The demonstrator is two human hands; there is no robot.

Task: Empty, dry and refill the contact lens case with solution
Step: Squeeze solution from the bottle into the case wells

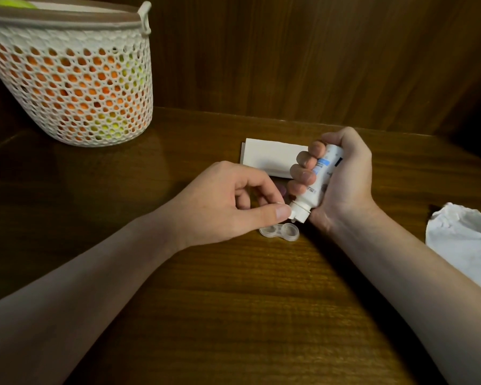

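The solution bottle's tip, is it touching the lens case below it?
Cannot tell. In the head view the solution bottle is tilted with its tip right over the lens case, but the picture shows neither a clear gap nor contact.

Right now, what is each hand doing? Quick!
Left hand: thumb and finger pinch the cap of the solution bottle.
Right hand: grips that bottle, tipped over the lens case.

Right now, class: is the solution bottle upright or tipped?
Tipped. The right hand holds the solution bottle slanted, nozzle down over the lens case; the left hand pinches its cap.
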